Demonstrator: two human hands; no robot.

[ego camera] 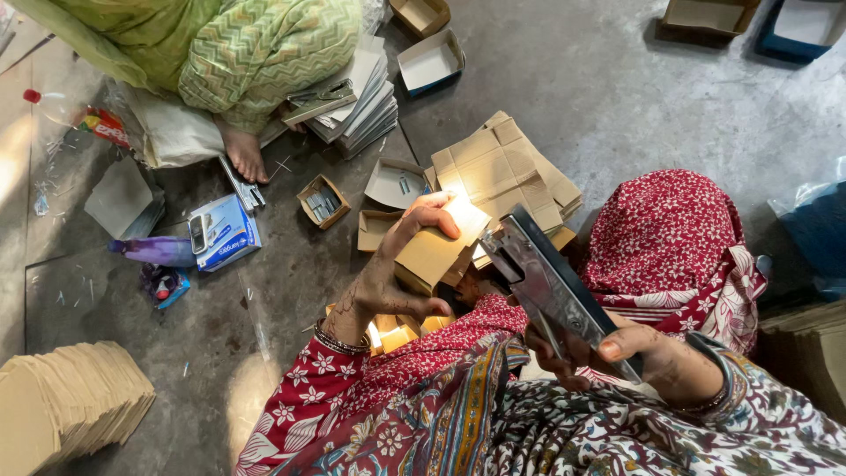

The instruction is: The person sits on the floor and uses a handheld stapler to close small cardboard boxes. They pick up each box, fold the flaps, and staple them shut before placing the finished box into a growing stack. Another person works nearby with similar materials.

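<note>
Stapler (551,286): long, metal, grey, scuffed, angled up-left, nose just beside the box. It is gripped at the rear by the right hand (652,361), fingers clenched round it. Small brown cardboard box (436,251), part-folded, is held above the lap by the left hand (388,282), fingers (432,216) curled over its top edge. Flat cardboard blanks (502,167) are stacked on the floor beyond.

Stack of flattened brown cartons (507,172), purple bottle (154,251), small box of staples (322,201), co-worker's bare foot (242,152), blue-and-white box (225,231)
</note>
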